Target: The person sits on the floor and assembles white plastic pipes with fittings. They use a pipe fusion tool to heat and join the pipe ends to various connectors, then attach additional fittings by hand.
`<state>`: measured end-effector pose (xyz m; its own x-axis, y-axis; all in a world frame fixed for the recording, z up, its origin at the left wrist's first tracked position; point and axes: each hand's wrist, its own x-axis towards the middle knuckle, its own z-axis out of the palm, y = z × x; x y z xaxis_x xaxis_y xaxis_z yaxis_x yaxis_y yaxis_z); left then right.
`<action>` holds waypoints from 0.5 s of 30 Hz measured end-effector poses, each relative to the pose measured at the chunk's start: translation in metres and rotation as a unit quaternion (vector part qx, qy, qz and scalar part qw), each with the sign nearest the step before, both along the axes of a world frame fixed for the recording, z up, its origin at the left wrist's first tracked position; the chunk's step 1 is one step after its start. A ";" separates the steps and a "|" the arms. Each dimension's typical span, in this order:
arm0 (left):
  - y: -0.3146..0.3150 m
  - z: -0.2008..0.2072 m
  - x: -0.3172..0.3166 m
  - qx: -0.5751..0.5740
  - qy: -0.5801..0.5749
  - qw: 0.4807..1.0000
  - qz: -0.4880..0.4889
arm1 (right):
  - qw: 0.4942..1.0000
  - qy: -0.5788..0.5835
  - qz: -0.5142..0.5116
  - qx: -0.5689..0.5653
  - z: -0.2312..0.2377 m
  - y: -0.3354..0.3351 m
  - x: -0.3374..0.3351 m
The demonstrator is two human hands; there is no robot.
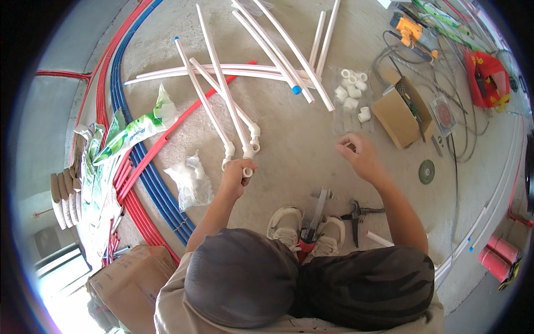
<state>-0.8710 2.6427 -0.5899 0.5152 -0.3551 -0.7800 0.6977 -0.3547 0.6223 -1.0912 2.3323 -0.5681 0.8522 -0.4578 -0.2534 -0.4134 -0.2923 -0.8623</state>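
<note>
My left hand (pixel 238 173) is closed around the elbow fitting (pixel 248 172) on the near end of a white plastic pipe (pixel 221 80). That pipe stretches away over the concrete floor. Two more white pipes, each ending in a white elbow (pixel 228 149), lie on either side of it. To the right, my right hand (pixel 361 157) hovers above the floor with its fingers curled toward the thumb; whatever may be inside them is hidden. Beyond it sits a clear bag of white fittings (pixel 350 92), with one loose-looking white elbow (pixel 364 114) at its near side.
Between my shoes stands a tool with a grey metal bar (pixel 319 207) and red body. Beside it lies a black hand tool (pixel 355 216). A plastic bag (pixel 192 181), red and blue conduits (pixel 158 195), an open cardboard box (pixel 401 114), an orange power tool (pixel 410 32) and cables surround the area.
</note>
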 end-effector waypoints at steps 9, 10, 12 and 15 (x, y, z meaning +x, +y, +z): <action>0.004 -0.006 0.010 -0.008 0.022 0.999 -0.043 | 0.998 -0.023 -0.063 -0.008 -0.026 -0.018 0.028; 0.004 -0.005 0.011 -0.005 0.027 0.999 -0.038 | 0.997 -0.035 -0.070 -0.020 -0.027 -0.021 0.034; 0.003 -0.002 0.013 -0.007 0.027 0.999 -0.033 | 0.995 -0.046 -0.079 -0.048 -0.029 -0.029 0.048; 0.001 0.003 0.016 -0.017 0.019 0.999 -0.036 | 0.990 -0.046 -0.081 -0.110 -0.033 -0.041 0.075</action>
